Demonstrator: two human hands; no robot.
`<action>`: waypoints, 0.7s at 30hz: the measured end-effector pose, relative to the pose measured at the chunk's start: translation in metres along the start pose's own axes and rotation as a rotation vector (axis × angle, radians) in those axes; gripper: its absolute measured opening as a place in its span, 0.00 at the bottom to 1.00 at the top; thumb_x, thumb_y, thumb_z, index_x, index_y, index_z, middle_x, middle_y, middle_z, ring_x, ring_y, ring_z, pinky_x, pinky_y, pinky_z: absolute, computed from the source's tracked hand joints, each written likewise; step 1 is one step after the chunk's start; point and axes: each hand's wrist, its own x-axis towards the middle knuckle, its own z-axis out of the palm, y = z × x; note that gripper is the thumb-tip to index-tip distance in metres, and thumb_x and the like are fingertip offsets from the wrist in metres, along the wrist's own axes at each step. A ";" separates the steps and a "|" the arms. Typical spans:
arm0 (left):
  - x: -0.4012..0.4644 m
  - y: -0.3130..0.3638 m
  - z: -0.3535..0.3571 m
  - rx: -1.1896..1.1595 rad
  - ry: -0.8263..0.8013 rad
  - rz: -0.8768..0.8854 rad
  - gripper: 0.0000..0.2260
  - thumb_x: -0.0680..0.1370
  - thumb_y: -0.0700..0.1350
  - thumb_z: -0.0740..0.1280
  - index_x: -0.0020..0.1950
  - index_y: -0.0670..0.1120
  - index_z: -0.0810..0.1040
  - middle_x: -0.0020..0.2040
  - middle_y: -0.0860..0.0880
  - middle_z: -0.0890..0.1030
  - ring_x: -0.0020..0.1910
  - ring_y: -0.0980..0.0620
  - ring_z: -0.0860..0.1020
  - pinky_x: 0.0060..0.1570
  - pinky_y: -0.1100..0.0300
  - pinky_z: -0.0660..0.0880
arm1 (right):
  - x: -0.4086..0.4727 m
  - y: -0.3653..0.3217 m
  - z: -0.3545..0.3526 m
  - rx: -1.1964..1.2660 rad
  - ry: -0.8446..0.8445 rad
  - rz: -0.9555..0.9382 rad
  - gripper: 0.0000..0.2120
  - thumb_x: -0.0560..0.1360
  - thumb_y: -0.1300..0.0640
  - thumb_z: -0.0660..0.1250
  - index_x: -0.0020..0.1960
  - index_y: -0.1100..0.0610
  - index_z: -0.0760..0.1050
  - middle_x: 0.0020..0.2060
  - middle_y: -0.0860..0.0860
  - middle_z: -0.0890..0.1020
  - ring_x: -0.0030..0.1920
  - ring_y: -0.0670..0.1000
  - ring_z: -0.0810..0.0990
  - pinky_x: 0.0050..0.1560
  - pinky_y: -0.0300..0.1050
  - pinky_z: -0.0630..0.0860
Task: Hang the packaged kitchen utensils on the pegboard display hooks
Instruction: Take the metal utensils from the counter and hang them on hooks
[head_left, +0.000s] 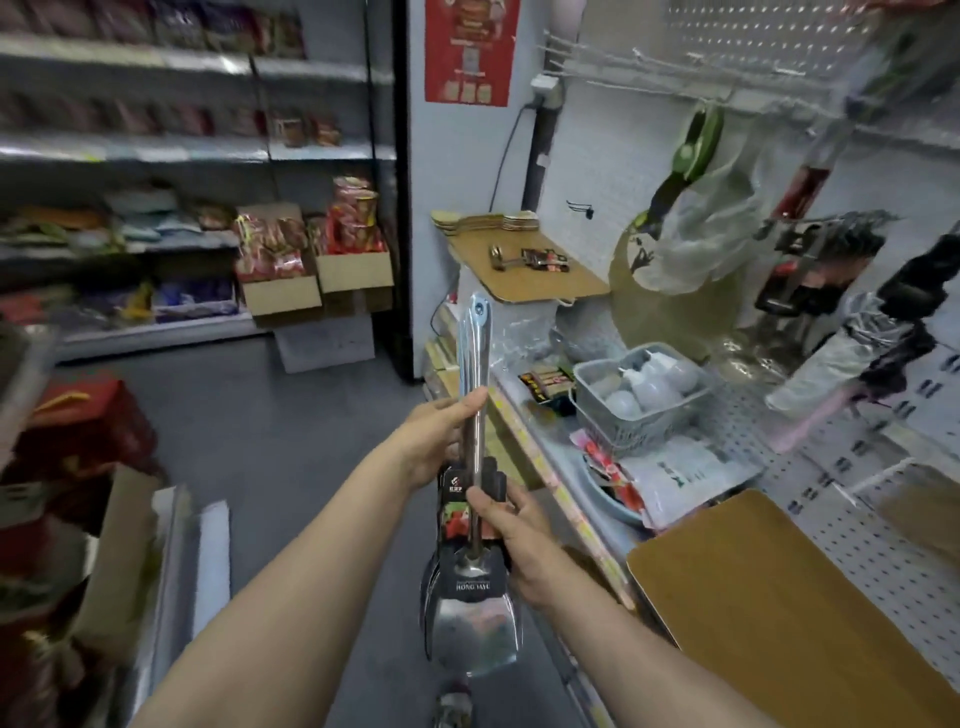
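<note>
Upright in a shop aisle, a bundle of packaged steel spatulas (475, 519) is held over the grey floor (291, 415), the left hand (441, 431) wrapped round the handles, the right hand (511, 525) pinching the card sleeve lower down. Stocked snack shelves (182, 156) line the far left. At right, a white pegboard (779, 36) with wire hooks (649, 78) rises above a perforated shelf (831, 499) carrying a grey basket (644, 400) and a wooden board (779, 597).
</note>
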 end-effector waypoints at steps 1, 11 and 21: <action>0.023 0.012 -0.010 0.020 0.004 -0.008 0.25 0.71 0.55 0.75 0.62 0.41 0.80 0.55 0.43 0.85 0.51 0.46 0.80 0.53 0.53 0.78 | 0.026 -0.007 0.007 0.008 0.000 0.000 0.19 0.74 0.60 0.74 0.63 0.61 0.76 0.46 0.62 0.85 0.39 0.57 0.85 0.38 0.48 0.83; 0.213 0.124 -0.099 0.089 0.014 -0.075 0.25 0.66 0.60 0.78 0.54 0.44 0.85 0.34 0.50 0.72 0.31 0.54 0.65 0.35 0.62 0.65 | 0.250 -0.073 0.075 0.023 0.044 0.019 0.30 0.66 0.52 0.81 0.64 0.61 0.76 0.49 0.62 0.86 0.43 0.59 0.86 0.48 0.54 0.83; 0.424 0.199 -0.192 0.194 -0.078 -0.134 0.17 0.71 0.59 0.76 0.43 0.46 0.81 0.30 0.51 0.72 0.30 0.54 0.70 0.38 0.61 0.70 | 0.458 -0.116 0.143 0.084 0.200 -0.022 0.35 0.63 0.49 0.84 0.64 0.58 0.76 0.49 0.62 0.86 0.48 0.64 0.85 0.57 0.68 0.80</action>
